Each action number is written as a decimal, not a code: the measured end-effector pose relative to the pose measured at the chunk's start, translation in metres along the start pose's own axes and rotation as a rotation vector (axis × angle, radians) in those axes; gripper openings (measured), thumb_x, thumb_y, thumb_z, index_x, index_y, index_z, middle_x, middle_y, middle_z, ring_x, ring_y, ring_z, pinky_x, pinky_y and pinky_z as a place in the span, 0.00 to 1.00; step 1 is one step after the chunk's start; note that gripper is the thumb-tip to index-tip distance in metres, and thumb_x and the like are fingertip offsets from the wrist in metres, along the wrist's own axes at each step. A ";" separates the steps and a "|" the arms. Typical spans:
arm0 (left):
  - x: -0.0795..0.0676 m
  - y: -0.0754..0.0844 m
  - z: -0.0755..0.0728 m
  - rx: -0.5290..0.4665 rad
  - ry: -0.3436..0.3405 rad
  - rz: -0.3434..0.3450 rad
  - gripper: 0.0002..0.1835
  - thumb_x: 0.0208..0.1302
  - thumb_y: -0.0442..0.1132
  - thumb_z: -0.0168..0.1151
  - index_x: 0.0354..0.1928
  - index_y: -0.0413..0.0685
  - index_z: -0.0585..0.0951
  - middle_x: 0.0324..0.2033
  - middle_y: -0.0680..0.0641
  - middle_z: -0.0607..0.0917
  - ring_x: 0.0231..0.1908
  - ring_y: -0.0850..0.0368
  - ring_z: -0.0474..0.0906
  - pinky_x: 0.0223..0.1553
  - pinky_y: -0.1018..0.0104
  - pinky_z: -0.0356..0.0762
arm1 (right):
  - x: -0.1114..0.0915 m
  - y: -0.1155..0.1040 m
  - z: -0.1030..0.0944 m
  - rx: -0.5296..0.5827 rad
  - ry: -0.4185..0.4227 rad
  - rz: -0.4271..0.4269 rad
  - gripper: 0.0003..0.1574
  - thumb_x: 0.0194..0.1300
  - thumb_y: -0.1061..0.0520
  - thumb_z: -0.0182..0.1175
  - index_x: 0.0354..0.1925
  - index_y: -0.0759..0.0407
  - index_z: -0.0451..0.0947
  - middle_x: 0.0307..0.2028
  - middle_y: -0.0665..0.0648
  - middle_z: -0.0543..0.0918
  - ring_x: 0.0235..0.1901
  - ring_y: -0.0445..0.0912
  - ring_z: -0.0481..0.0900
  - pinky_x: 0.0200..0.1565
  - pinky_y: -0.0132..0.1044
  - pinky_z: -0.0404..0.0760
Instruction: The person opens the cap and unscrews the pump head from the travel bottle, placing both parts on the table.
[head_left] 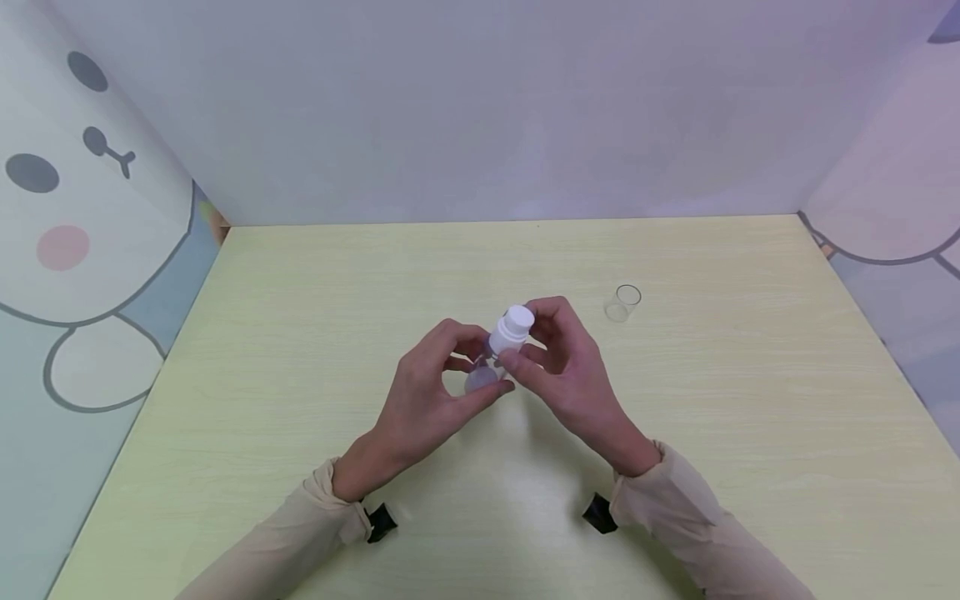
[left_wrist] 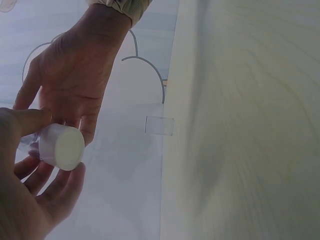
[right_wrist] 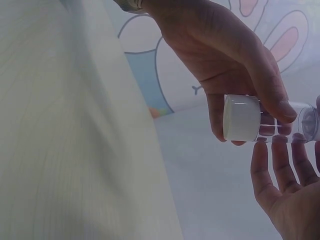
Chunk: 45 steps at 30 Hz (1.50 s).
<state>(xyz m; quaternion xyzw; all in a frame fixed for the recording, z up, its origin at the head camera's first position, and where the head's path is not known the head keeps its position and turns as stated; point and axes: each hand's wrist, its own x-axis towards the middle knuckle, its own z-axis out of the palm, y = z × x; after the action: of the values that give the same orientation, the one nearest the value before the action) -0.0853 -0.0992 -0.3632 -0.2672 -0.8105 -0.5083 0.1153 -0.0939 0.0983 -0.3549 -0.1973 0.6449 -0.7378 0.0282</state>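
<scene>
Both hands meet over the middle of the table in the head view. My left hand grips a clear cylindrical jar between thumb and fingers. A white cap covers the jar's lower end in the right wrist view, and its clear wall shows beside the cap. Just above the jar, my right hand holds a small white bottle with a white ribbed cap, thumb against its side. The bottle tilts and overlaps the jar's upper end in the head view. In the left wrist view the jar's white end faces the camera.
A small clear tumbler stands on the pale wooden table, behind and right of the hands. A plain wall rises at the table's back edge. Cartoon-printed panels border both sides. Black wrist devices show at the sleeves.
</scene>
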 end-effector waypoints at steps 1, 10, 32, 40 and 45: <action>0.000 0.000 0.000 -0.001 0.000 0.001 0.26 0.55 0.35 0.81 0.53 0.46 0.79 0.44 0.49 0.83 0.44 0.57 0.85 0.42 0.66 0.90 | 0.000 -0.001 0.000 0.002 -0.002 -0.003 0.23 0.69 0.67 0.65 0.57 0.59 0.67 0.51 0.52 0.76 0.52 0.44 0.81 0.59 0.35 0.86; -0.001 0.000 0.000 -0.003 0.004 0.003 0.26 0.55 0.36 0.81 0.53 0.45 0.79 0.44 0.50 0.83 0.44 0.57 0.85 0.42 0.67 0.90 | 0.000 -0.004 0.000 -0.015 -0.026 -0.021 0.22 0.72 0.67 0.62 0.60 0.62 0.69 0.51 0.52 0.77 0.54 0.47 0.80 0.60 0.37 0.85; -0.001 0.000 0.000 -0.010 -0.002 -0.010 0.26 0.55 0.35 0.81 0.54 0.45 0.79 0.44 0.49 0.83 0.44 0.57 0.85 0.43 0.66 0.90 | -0.001 -0.001 0.001 0.006 -0.026 -0.024 0.26 0.71 0.65 0.65 0.62 0.60 0.66 0.53 0.52 0.75 0.54 0.48 0.79 0.59 0.37 0.86; -0.001 0.000 0.000 -0.001 -0.007 -0.008 0.26 0.55 0.36 0.81 0.54 0.46 0.79 0.44 0.49 0.83 0.44 0.57 0.85 0.43 0.66 0.90 | 0.000 0.001 0.001 -0.001 0.008 -0.007 0.26 0.68 0.68 0.67 0.58 0.61 0.67 0.52 0.52 0.75 0.53 0.46 0.81 0.58 0.36 0.86; 0.000 -0.001 0.000 -0.002 -0.008 -0.002 0.26 0.55 0.36 0.81 0.54 0.46 0.79 0.44 0.49 0.83 0.44 0.56 0.85 0.43 0.66 0.90 | 0.000 0.000 0.001 0.001 -0.002 -0.009 0.24 0.70 0.67 0.65 0.59 0.62 0.67 0.53 0.52 0.75 0.53 0.47 0.80 0.59 0.36 0.86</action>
<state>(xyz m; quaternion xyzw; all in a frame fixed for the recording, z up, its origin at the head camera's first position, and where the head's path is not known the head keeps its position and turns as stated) -0.0853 -0.0992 -0.3639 -0.2684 -0.8108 -0.5081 0.1115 -0.0935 0.0977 -0.3553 -0.2008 0.6436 -0.7381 0.0256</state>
